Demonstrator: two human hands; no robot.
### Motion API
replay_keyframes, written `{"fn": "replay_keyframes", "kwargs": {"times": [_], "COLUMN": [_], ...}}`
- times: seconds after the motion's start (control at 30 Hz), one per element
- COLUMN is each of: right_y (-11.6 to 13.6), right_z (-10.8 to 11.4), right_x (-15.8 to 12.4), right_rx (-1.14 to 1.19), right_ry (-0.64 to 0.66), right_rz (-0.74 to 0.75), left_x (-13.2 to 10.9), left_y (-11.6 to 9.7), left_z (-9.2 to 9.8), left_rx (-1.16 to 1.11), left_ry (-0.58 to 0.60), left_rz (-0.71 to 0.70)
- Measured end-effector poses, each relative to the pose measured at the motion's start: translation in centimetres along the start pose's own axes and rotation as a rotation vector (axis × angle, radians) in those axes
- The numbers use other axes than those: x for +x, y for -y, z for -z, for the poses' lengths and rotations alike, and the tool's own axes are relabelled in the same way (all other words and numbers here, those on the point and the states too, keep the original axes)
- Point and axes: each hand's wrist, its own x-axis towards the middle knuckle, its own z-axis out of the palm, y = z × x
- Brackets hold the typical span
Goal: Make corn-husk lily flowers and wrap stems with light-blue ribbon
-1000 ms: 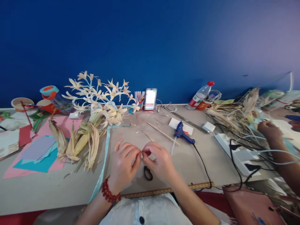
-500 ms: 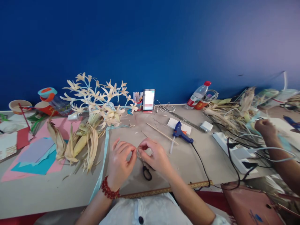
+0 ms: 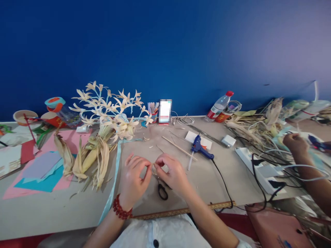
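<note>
In front of my body, my left hand point(image 3: 136, 177) is closed in a pinch, thumb against forefinger. Right beside it, my right hand point(image 3: 172, 172) also pinches, its fingertips nearly meeting the left ones. A thin pale strip point(image 3: 154, 169), like a bit of corn husk, shows between the fingertips; much of it is hidden by the fingers. Under the hands lie scissors point(image 3: 162, 191) with black handles, partly covered. A blue glue gun point(image 3: 199, 146) with a glue stick in it lies to the right, near a thin wooden stick point(image 3: 178, 148).
Husk flowers point(image 3: 116, 106) on blue stems stand behind corn husks point(image 3: 95, 158) and coloured paper point(image 3: 38, 184) on the left. On the right are a power strip point(image 3: 253, 168) with cables, a bottle point(image 3: 218, 106) and a co-worker's hand point(image 3: 296, 143). A phone point(image 3: 164, 111) stands at the wall.
My fingertips have shifted only slightly, still pinched close together. At the far right, a second blue glue gun has come nearer to the co-worker's hand. The view has moved a little.
</note>
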Motion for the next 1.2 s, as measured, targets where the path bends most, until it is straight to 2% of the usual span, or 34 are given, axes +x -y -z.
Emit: {"fn": "replay_keyframes", "kwargs": {"times": [0.23,0.4,0.47,0.63,0.73,0.87,1.03,1.1,1.2], "right_y": [-0.2,-0.1,-0.1,0.0,0.1,0.2,0.2,0.4,0.7], "right_z": [-0.6,0.8,1.3,0.4,-0.4,-0.2,1.1,1.0,0.2], "right_x": [-0.4,-0.5,-0.5,-0.4,-0.5,-0.7,-0.7,-0.5,-0.3], "right_rx": [-0.017,-0.037,-0.045,-0.029,-0.041,-0.06,-0.061,-0.066,-0.091], "right_ry": [-0.102,-0.265,-0.274,-0.201,-0.209,-0.247,-0.338,-0.302,-0.253], "right_rz": [0.068,0.082,0.081,0.103,0.13,0.176,0.188,0.194,0.2], "left_x": [0.2,-0.5,-0.5,0.4,0.9,0.6,-0.1,-0.1,0.4], "left_y": [-0.5,1.2,1.4,-0.7,-1.8,-0.8,1.6,1.3,-0.5], "left_z": [-0.7,-0.6,-0.3,-0.3,-0.8,-1.0,0.0,0.4,0.5], "left_rx": [-0.159,-0.115,-0.155,-0.151,-0.135,-0.128,-0.106,-0.137,-0.13], "left_ry": [-0.004,-0.132,-0.133,-0.065,-0.078,-0.115,-0.214,-0.175,-0.082], "left_rz": [0.076,0.194,0.23,0.054,0.033,0.059,0.219,0.195,0.06]}}
